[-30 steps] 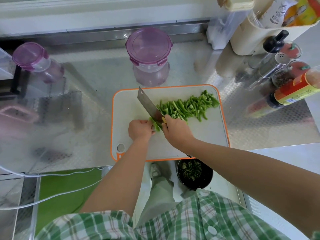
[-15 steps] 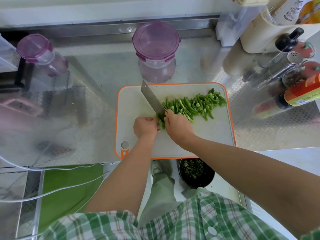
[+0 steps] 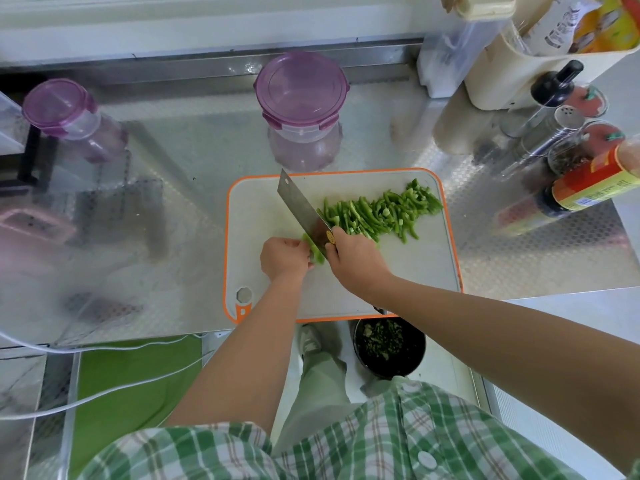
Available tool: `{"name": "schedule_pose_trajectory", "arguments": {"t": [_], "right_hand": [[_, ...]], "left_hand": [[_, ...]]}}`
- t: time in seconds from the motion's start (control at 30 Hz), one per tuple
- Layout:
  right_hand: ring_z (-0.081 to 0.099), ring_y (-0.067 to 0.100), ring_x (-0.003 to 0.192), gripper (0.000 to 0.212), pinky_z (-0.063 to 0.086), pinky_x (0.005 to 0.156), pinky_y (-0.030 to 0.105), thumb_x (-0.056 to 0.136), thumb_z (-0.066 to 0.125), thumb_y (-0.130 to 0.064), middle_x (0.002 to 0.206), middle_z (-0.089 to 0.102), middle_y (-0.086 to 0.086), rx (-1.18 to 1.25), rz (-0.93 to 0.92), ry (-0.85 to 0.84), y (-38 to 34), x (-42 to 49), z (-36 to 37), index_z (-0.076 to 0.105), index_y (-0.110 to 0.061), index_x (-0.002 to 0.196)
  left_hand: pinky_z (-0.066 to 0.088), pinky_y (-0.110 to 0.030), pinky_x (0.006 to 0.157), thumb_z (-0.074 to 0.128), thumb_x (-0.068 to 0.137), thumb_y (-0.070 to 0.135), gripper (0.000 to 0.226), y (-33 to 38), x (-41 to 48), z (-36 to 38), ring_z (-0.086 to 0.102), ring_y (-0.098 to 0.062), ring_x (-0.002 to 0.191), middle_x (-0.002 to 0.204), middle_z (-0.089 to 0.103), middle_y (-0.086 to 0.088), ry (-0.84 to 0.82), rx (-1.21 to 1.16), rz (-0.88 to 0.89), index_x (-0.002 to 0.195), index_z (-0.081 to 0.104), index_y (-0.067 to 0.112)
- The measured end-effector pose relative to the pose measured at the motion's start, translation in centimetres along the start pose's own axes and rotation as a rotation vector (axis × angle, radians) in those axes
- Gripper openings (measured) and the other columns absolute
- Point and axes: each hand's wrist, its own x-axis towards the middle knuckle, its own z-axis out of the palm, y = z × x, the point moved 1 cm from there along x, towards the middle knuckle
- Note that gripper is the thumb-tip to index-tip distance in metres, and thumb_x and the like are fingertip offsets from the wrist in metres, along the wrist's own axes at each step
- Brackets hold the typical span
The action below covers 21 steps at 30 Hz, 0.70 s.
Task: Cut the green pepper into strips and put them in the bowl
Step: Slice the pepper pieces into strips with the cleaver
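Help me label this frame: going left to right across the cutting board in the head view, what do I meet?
In order: left hand → uncut pepper piece → right hand gripping the cleaver → pile of cut strips.

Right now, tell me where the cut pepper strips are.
In the head view, the strips lie heaped on the far right of the cutting board, just right of the knife.

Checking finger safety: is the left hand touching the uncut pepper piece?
Touching. Head view: the left hand holds the pepper piece under curled fingers, with no gap between them, right beside the knife.
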Motion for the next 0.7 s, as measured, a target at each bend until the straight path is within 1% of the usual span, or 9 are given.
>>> {"name": "schedule_pose_trajectory", "arguments": {"t": [0.1,0.17,0.27,0.37,0.43,0.5,0.6,0.7], "right_hand": [[0.045,0.029,0.061,0.017,0.033,0.053,0.033,0.101,0.037,-0.022,0.064,0.043,0.005,0.018,0.025,-0.016,-0.2,0.1,0.4,0.036,-0.012,0.087],[0.045,0.029,0.061,0.018,0.032,0.054,0.033,0.101,0.036,-0.021,0.062,0.04,0.003,0.025,0.047,-0.025,-0.3,0.1,0.7,0.036,-0.011,0.086],[0.046,0.028,0.062,0.016,0.034,0.055,0.034,0.101,0.036,-0.02,0.065,0.043,0.004,-0.011,0.055,-0.036,-0.4,0.4,1.0,0.035,-0.012,0.087],[0.047,0.029,0.066,0.01,0.035,0.057,0.035,0.1,0.036,-0.014,0.074,0.049,0.009,-0.097,0.057,-0.061,-0.8,1.0,1.2,0.033,-0.014,0.09],[0.048,0.03,0.067,0.01,0.035,0.056,0.035,0.101,0.035,-0.016,0.076,0.05,0.009,-0.109,0.041,-0.051,-0.9,1.3,1.3,0.033,-0.015,0.091],[0.048,0.029,0.064,0.013,0.035,0.054,0.034,0.102,0.034,-0.022,0.075,0.05,0.009,-0.082,0.03,-0.02,-0.6,1.4,1.3,0.038,-0.012,0.094],[0.047,0.028,0.061,0.019,0.031,0.05,0.032,0.102,0.036,-0.024,0.073,0.052,0.009,-0.004,0.053,0.041,0.2,1.3,1.1,0.045,-0.008,0.101],[0.044,0.026,0.056,0.015,0.023,0.044,0.031,0.101,0.037,-0.023,0.066,0.049,0.007,0.059,0.032,0.057,0.8,0.8,0.6,0.04,-0.012,0.092]], "left_hand": [[0.057,-0.027,0.063,0.067,0.084,0.009,0.018,0.1,0.1,-0.1,0.066,-0.016,0.048,0.057,0.064,-0.002,-0.005,-0.005,-0.019,0.066,0.067,0.008],[0.057,-0.026,0.062,0.067,0.083,0.009,0.02,0.1,0.2,0.0,0.065,-0.015,0.046,0.056,0.064,-0.002,-0.007,0.005,-0.018,0.064,0.067,0.009],[0.051,-0.017,0.05,0.066,0.084,0.008,0.016,0.1,0.4,-0.1,0.065,-0.01,0.045,0.057,0.064,-0.001,-0.015,0.024,-0.024,0.068,0.069,0.007],[0.055,-0.024,0.058,0.066,0.083,0.007,0.017,0.1,0.4,-0.1,0.064,-0.013,0.043,0.058,0.065,-0.002,-0.018,0.024,-0.03,0.066,0.068,0.008],[0.054,-0.023,0.059,0.066,0.083,0.007,0.021,0.1,0.3,0.0,0.065,-0.013,0.045,0.057,0.065,-0.002,-0.013,0.036,-0.021,0.062,0.066,0.01],[0.053,-0.023,0.06,0.065,0.083,0.008,0.025,0.1,0.1,0.0,0.065,-0.012,0.045,0.056,0.064,-0.002,-0.004,0.049,-0.002,0.058,0.063,0.011],[0.052,-0.023,0.059,0.066,0.085,0.01,0.027,0.0,0.0,0.0,0.065,-0.01,0.046,0.055,0.063,-0.001,-0.003,0.036,0.01,0.059,0.062,0.012],[0.057,-0.029,0.069,0.066,0.088,0.013,0.03,0.0,0.0,-0.1,0.07,-0.019,0.057,0.056,0.064,-0.001,-0.011,0.019,0.018,0.058,0.06,0.015]]}}
